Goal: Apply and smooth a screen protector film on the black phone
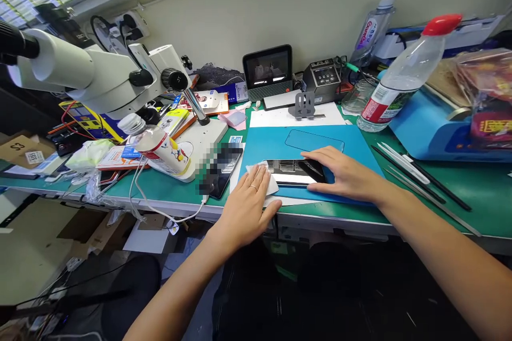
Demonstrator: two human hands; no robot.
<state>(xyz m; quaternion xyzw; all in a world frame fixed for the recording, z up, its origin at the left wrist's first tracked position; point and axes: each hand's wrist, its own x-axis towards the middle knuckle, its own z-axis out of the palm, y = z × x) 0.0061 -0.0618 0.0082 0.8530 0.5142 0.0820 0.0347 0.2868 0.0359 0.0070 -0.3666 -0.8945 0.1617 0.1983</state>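
A phone-sized slab with a glossy black face (294, 166) lies across the blue mat (264, 141), and striped light reflects in it. My right hand (340, 173) grips its right end, thumb on the near edge and fingers on the far edge. At the left end, my left hand (250, 200) presses a white tissue (272, 185) down with its fingers together and thumb apart. The hand hides part of the tissue and that end of the slab. Left of this hand lies a dark phone (226, 170) with a white cable plugged in, its picture partly blurred.
A microscope (108, 74) and a milky bottle (160, 146) stand left. Behind the mat are a small screen (268, 66), a grey holder (304, 105) and a control box (322, 82). Right are a red-capped bottle (404, 77), a blue machine (424, 128) and several tweezers-like tools (424, 181).
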